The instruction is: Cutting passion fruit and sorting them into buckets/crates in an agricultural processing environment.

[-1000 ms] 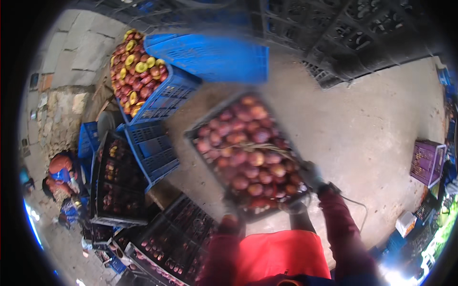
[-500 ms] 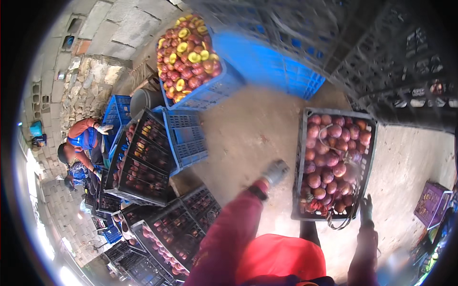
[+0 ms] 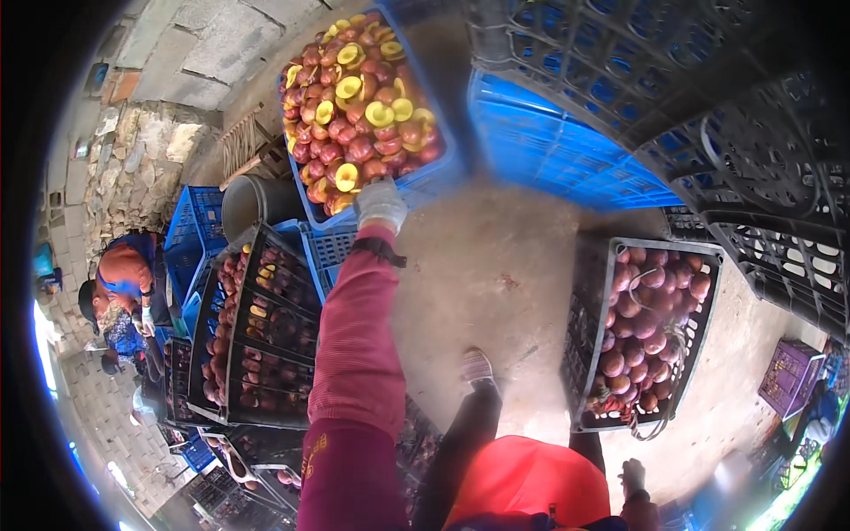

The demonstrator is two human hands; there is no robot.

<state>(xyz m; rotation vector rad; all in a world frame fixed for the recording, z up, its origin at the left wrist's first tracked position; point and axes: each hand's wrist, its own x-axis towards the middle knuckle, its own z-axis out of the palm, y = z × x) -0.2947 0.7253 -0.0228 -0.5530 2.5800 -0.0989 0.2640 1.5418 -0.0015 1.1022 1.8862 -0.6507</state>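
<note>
My left hand (image 3: 381, 205), in a pale glove, is closed over the near rim of a tall blue crate (image 3: 434, 181) at the far left. Whole and halved plums (image 3: 354, 124) with yellow flesh fill that crate. Low at the right, my gloved right hand (image 3: 633, 478) hangs with its fingers somewhat apart and holds nothing. Beyond it sits a black crate (image 3: 580, 354) of dark red plums (image 3: 642, 327) on the floor, apart from the hand. A loop of cord lies over these plums.
Tilted black crates (image 3: 228, 354) of plums crowd the left, near a grey bucket (image 3: 243, 208). Black crates (image 3: 655, 80) stand at the upper right beside a blue crate (image 3: 558, 146). Another person (image 3: 128, 270) bends at far left. A purple crate (image 3: 788, 376) is at far right.
My left hand has reached forward from above the floor to the blue crate's rim. My right hand has left the black crate's side and drawn back toward me. The view has shifted.
</note>
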